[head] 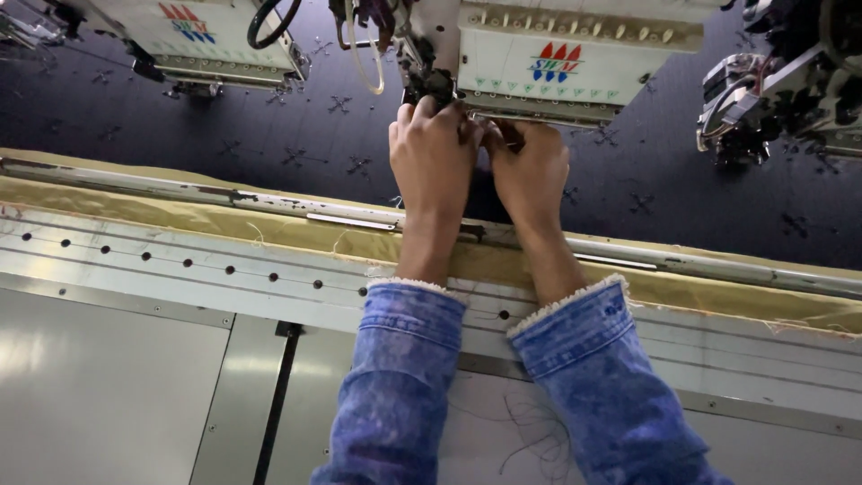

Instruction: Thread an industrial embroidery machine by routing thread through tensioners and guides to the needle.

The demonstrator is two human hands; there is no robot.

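Fine work is being done at the needle area of the cream-coloured embroidery machine head with a row of small knobs point(575, 54), judged to be a threading or thread-clearing step at the dark metal needle assembly point(435, 85) under its left end. Both hands are being held raised against that spot, close together and touching each other. The left hand point(433, 148) is being kept with its fingers curled up and pinched onto the assembly; the right hand point(532, 166) is being kept folded narrow, fingertips tucked under the head's lower edge (what is pinched there, if anything, cannot be told, since the fingertips are hidden). A slow, steady pull or feed with small finger motions is judged to be what the next move calls for. The dark navy fabric stitched with small cross motifs point(296, 144) is being held stretched beneath the heads, beyond the long tan padded frame rail point(180, 211) and the grey metal worktop point(99, 395).
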